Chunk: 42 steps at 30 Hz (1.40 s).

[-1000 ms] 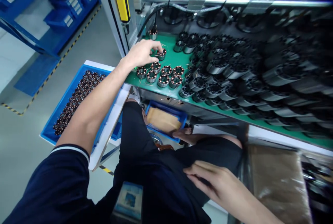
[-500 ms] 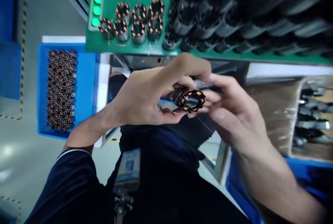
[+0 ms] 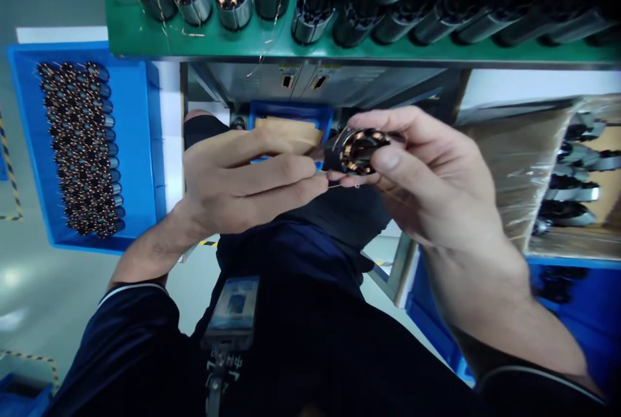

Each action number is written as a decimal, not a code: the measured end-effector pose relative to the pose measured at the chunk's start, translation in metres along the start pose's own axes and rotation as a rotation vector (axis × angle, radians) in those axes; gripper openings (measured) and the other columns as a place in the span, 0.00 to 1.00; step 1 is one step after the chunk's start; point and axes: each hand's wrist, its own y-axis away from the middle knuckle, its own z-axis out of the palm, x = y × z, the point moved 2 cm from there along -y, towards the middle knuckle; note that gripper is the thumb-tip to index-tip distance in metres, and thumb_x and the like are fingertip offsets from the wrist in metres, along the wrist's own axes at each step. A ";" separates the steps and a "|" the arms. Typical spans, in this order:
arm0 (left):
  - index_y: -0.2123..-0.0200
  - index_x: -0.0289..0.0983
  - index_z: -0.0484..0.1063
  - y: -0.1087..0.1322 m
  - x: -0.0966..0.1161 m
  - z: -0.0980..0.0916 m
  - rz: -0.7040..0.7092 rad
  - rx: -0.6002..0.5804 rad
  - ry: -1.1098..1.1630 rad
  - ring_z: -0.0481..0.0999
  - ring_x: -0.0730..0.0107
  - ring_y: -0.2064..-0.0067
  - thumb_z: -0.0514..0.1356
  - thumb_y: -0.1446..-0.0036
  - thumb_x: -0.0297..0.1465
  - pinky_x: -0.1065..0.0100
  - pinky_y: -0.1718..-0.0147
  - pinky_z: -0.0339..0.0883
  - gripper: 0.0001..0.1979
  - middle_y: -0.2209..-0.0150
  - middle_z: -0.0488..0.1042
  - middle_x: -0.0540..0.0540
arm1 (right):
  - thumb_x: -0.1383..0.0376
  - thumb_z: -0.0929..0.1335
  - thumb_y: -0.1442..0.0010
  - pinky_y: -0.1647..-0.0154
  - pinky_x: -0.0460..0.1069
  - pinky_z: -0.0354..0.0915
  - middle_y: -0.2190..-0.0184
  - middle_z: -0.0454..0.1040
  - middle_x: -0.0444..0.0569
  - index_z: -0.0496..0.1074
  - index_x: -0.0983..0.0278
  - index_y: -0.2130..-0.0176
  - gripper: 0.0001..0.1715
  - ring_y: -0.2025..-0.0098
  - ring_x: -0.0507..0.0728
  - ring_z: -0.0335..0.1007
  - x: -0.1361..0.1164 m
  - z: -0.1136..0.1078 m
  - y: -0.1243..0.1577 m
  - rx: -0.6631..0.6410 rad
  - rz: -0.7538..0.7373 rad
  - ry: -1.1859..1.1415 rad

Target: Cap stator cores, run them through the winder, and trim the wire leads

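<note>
The wound stator is off the worktop, on the person's side of its front edge, gripped between thumb and fingers of the right hand. The left hand has its fingers close together at the stator's other side; its thumb is hidden, so I cannot tell whether it pinches anything. The stator looks rigid and probably heavy for its size, its smooth wall perhaps slippery. The copper coils seem easily nicked, making the outer wall the safer hold. Similar stators stand along the worktop's front edge.
</note>
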 end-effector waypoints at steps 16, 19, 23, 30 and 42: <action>0.49 0.49 0.89 0.006 0.011 0.062 -0.798 0.216 0.380 0.90 0.54 0.39 0.69 0.20 0.58 0.47 0.45 0.90 0.21 0.36 0.86 0.46 | 0.66 0.86 0.30 0.41 0.51 0.87 0.50 0.90 0.44 0.88 0.52 0.42 0.20 0.49 0.55 0.90 0.018 -0.007 0.007 0.117 -0.190 0.189; 0.52 0.46 0.88 0.024 0.006 0.083 -0.845 0.244 0.575 0.90 0.55 0.38 0.70 0.20 0.55 0.53 0.50 0.91 0.20 0.35 0.86 0.44 | 0.56 0.85 0.29 0.49 0.53 0.89 0.53 0.91 0.44 0.83 0.52 0.40 0.22 0.55 0.58 0.91 0.021 -0.009 0.007 0.117 -0.109 0.132; 0.57 0.45 0.90 0.054 -0.009 0.097 -0.946 0.346 0.750 0.92 0.62 0.44 0.78 0.25 0.49 0.59 0.47 0.90 0.15 0.49 0.91 0.47 | 0.49 0.84 0.29 0.57 0.54 0.87 0.56 0.90 0.45 0.77 0.51 0.33 0.33 0.60 0.60 0.91 0.023 -0.019 0.015 0.079 -0.059 0.167; 0.53 0.49 0.92 0.022 0.006 0.062 -0.882 0.154 0.704 0.91 0.58 0.44 0.79 0.28 0.52 0.64 0.65 0.83 0.15 0.46 0.91 0.47 | 0.53 0.88 0.34 0.55 0.52 0.84 0.54 0.88 0.43 0.80 0.48 0.34 0.36 0.58 0.57 0.87 0.031 -0.015 0.017 0.063 -0.056 0.348; 0.40 0.42 0.79 0.053 -0.003 0.068 -0.692 0.228 0.534 0.88 0.52 0.31 0.83 0.34 0.49 0.54 0.33 0.86 0.30 0.33 0.87 0.40 | 0.62 0.87 0.32 0.55 0.46 0.86 0.54 0.91 0.42 0.82 0.44 0.28 0.39 0.58 0.54 0.89 0.045 -0.023 0.011 -0.092 -0.335 0.202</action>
